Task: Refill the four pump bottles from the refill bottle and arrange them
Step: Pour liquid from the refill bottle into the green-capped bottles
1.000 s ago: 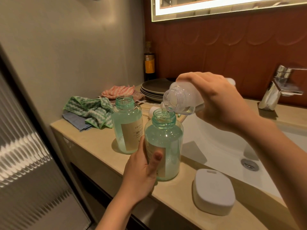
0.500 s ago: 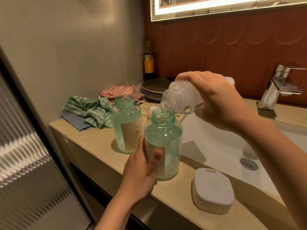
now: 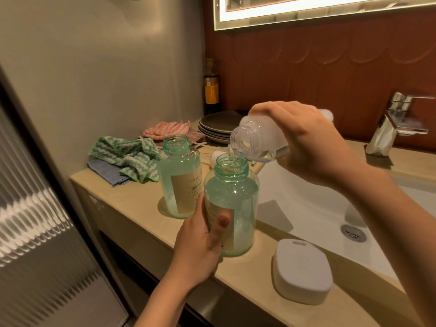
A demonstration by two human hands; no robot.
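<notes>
Right hand grips tilted clear plastic refill bottle, mouth over open teal glass pump bottle on beige counter; left hand clasps it

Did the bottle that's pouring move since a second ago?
No. The refill bottle, gripped by the right hand, stays tipped just above the mouth of the near green bottle, in the same place against the stacked plates behind it.

Warm, dim light comes from a glowing mirror strip at the top, casting soft shadows on the tabletop. The faucet glares and looks smeared; wide-angle bending curves the edges.
</notes>
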